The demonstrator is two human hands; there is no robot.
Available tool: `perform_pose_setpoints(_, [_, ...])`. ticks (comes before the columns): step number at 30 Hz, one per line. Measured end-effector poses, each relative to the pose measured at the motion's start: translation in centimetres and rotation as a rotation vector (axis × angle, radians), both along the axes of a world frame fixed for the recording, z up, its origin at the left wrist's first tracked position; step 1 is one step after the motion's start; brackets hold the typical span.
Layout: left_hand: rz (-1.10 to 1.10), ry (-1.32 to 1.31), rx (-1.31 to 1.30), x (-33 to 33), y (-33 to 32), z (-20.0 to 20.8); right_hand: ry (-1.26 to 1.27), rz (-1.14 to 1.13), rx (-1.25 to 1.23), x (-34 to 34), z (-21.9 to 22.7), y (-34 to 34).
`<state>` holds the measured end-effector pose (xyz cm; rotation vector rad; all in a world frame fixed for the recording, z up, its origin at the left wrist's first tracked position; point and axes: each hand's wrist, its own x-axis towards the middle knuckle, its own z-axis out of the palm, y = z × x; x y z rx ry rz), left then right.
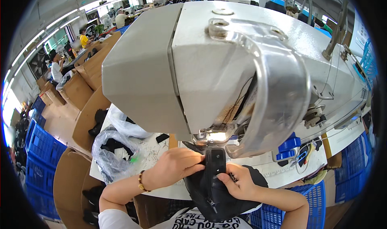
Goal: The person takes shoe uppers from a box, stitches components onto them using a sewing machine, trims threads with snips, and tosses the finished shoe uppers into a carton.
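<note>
A black fabric piece that looks like a small bag [238, 205] hangs over the table edge toward my lap, with a zipper running down it. On its upper end lies a black rectangular tab [218, 161] with two small shiny dots, just below the presser foot area of a white sewing machine [217, 68]. My left hand [177, 167] pinches the fabric at the tab's left edge. My right hand [240, 183] grips it from the right, thumb pressed near the tab's lower corner. The fingers under the fabric are hidden, and the needle's tip cannot be made out.
A clear plastic bag [115, 164] with black pieces lies left on the white table [155, 154]. Blue holders [288, 146] and scissors-like tools sit right. Blue crates [312, 198], cardboard boxes [70, 184] and a clear guard [282, 76] surround the work. Other people sit far left.
</note>
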<state>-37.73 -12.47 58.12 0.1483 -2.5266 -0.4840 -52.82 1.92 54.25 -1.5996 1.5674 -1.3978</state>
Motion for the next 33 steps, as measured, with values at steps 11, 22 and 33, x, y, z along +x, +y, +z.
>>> perform_pose_setpoints(11, [-0.122, -0.147, 0.016, 1.5, -0.5, 0.7, -0.01, 0.037, 0.007, 0.8, -0.5, -0.1])
perform_pose_setpoints(22, [0.048, 0.091, 0.32, 2.4, 1.4, -0.3, 0.08, -0.019, -0.058, 0.8, 0.2, 0.5])
perform_pose_setpoints(33, [-0.15, -0.148, 0.985, 1.7, -0.5, -0.6, 0.164, -0.077, -0.017, 0.5, 0.9, 0.1])
